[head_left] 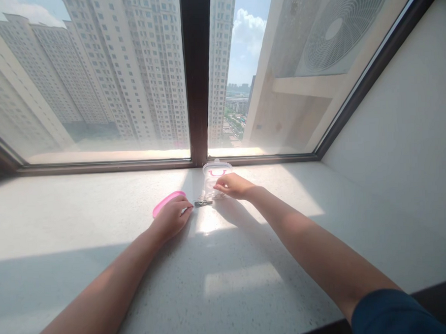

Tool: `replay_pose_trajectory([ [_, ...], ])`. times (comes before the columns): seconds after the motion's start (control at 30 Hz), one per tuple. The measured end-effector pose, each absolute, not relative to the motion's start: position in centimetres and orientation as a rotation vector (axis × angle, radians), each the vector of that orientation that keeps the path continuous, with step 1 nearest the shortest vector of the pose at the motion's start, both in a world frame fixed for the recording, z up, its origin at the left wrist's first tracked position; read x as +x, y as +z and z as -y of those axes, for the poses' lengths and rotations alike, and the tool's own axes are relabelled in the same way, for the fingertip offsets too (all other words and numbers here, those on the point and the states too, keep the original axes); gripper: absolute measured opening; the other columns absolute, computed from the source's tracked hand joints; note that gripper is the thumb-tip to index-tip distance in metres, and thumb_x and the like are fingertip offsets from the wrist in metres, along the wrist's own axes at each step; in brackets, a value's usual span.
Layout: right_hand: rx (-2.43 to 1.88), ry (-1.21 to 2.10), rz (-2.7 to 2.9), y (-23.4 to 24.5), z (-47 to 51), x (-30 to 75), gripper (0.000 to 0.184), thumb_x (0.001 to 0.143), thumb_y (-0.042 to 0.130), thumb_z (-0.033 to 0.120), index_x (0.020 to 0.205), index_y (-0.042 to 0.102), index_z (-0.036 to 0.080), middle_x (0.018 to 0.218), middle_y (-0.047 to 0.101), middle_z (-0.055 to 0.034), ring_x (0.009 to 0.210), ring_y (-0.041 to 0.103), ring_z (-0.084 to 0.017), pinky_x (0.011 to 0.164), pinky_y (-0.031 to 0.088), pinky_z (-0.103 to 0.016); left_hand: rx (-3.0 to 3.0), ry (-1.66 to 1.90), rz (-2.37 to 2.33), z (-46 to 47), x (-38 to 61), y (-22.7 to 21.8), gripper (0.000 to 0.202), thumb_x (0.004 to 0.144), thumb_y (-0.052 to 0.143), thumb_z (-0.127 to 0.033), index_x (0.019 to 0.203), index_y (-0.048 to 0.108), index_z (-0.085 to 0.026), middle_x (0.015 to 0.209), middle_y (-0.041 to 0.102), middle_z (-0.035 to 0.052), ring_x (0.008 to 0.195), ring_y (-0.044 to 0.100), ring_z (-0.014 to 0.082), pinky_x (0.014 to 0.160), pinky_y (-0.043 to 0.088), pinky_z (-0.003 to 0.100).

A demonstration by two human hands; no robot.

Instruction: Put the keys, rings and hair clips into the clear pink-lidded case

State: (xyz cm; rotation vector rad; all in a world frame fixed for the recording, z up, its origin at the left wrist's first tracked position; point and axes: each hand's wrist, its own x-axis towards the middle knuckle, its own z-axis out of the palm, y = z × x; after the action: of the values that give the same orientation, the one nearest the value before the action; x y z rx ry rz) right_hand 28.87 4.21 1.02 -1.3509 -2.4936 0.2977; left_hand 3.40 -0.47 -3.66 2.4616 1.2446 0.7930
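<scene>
My left hand point(174, 214) rests low over the sill, its thumb and fingers pinched together. Just right of those fingertips lies a small dark clip-like object point(203, 204); whether they touch it I cannot tell. Partly behind the left hand is a pink oval lid or dish point(164, 203). My right hand point(234, 185) is in front of a clear plastic container point(209, 182) with a pale rim and a pink curved mark, covering part of its right side. The right fingers are pinched, and anything between them is too small to make out.
The speckled white stone sill point(176, 287) is crossed by bright sun and shadow. Behind the container stands a dark window post point(197, 79) between two panes. A white wall point(399, 144) bounds the right side. Outside are tall buildings and an air-conditioner fan point(344, 28).
</scene>
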Motion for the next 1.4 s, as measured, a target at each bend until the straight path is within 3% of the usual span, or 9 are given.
replay_pose_trajectory([
  [0.13, -1.249, 0.203, 2.472, 0.6, -4.0, 28.7, 0.026, 0.091, 0.052, 0.032, 0.080, 0.068, 0.014, 0.084, 0.067, -0.0091, 0.078, 0.059, -0.018, 0.071, 0.042, -0.028, 2.430, 0.824, -1.249, 0.4, 3.4, -3.8, 0.027, 0.088, 0.046, -0.029, 0.085, 0.071, -0.018, 0.089, 0.063, 0.0066, 0.082, 0.058, 0.0196, 0.075, 0.045, 0.031],
  [0.27, -0.994, -0.027, 2.223, 0.5, -2.8, 27.8, 0.019, 0.089, 0.053, 0.023, 0.101, 0.064, 0.014, 0.110, 0.063, -0.0138, 0.100, 0.057, -0.023, 0.087, 0.043, -0.035, 2.438, 0.859, -1.286, 0.3, 3.4, -3.9, 0.026, 0.087, 0.047, -0.029, 0.085, 0.070, -0.018, 0.089, 0.063, 0.0060, 0.079, 0.058, 0.0185, 0.072, 0.044, 0.029],
  [0.4, -1.044, -0.009, 2.182, 0.3, -0.5, 26.2, 0.023, 0.091, 0.047, 0.022, 0.108, 0.060, 0.015, 0.106, 0.064, -0.0115, 0.089, 0.061, -0.020, 0.075, 0.047, -0.031, 2.438, 0.902, -1.334, 0.4, 3.5, -3.7, 0.024, 0.087, 0.047, -0.027, 0.079, 0.068, -0.018, 0.084, 0.062, 0.0044, 0.075, 0.056, 0.0171, 0.068, 0.042, 0.028],
  [0.57, -1.166, 0.075, 2.583, -1.4, 1.9, 24.1, 0.027, 0.087, 0.052, 0.022, 0.113, 0.060, 0.018, 0.107, 0.066, -0.0099, 0.092, 0.063, -0.022, 0.075, 0.046, -0.031, 2.435, 0.928, -1.372, 0.5, 3.6, -3.5, 0.024, 0.087, 0.045, -0.025, 0.071, 0.061, -0.017, 0.077, 0.058, 0.0035, 0.072, 0.052, 0.0164, 0.066, 0.040, 0.028],
  [0.83, -1.363, 0.172, 2.450, -3.7, 3.1, 23.3, 0.048, 0.086, 0.049, 0.019, 0.134, 0.043, 0.015, 0.116, 0.063, -0.0140, 0.099, 0.062, -0.025, 0.081, 0.046, -0.035, 2.299, 0.975, -1.359, 0.4, 3.9, -3.6, 0.020, 0.087, 0.046, -0.027, 0.072, 0.056, -0.018, 0.071, 0.057, 0.0014, 0.069, 0.051, 0.0162, 0.065, 0.038, 0.028],
  [1.0, -1.305, 0.228, 2.363, -4.3, 3.0, 23.4, 0.048, 0.084, 0.052, 0.017, 0.132, 0.046, 0.014, 0.117, 0.061, -0.0120, 0.102, 0.059, -0.022, 0.084, 0.044, -0.031, 2.294, 0.965, -1.323, 0.3, 3.9, -3.9, 0.021, 0.086, 0.047, -0.027, 0.071, 0.057, -0.017, 0.070, 0.057, 0.0010, 0.067, 0.049, 0.0154, 0.063, 0.036, 0.027],
  [1.17, -1.288, 0.197, 2.437, -4.8, 2.4, 23.6, 0.024, 0.089, 0.050, 0.022, 0.108, 0.065, 0.020, 0.104, 0.059, -0.0078, 0.084, 0.058, -0.017, 0.073, 0.042, -0.027, 2.293, 0.963, -1.325, 0.5, 3.9, -3.8, 0.021, 0.086, 0.049, -0.028, 0.069, 0.056, -0.017, 0.068, 0.056, 0.0004, 0.064, 0.048, 0.0146, 0.061, 0.035, 0.026],
  [1.4, -1.267, 0.127, 2.446, -5.1, 2.0, 23.4, 0.021, 0.093, 0.046, 0.023, 0.101, 0.065, 0.019, 0.098, 0.058, -0.0074, 0.077, 0.055, -0.016, 0.065, 0.038, -0.026, 2.296, 0.940, -1.333, 0.6, 4.0, -3.7, 0.021, 0.086, 0.049, -0.028, 0.069, 0.056, -0.017, 0.068, 0.057, 0.0005, 0.064, 0.049, 0.0150, 0.061, 0.035, 0.026],
])
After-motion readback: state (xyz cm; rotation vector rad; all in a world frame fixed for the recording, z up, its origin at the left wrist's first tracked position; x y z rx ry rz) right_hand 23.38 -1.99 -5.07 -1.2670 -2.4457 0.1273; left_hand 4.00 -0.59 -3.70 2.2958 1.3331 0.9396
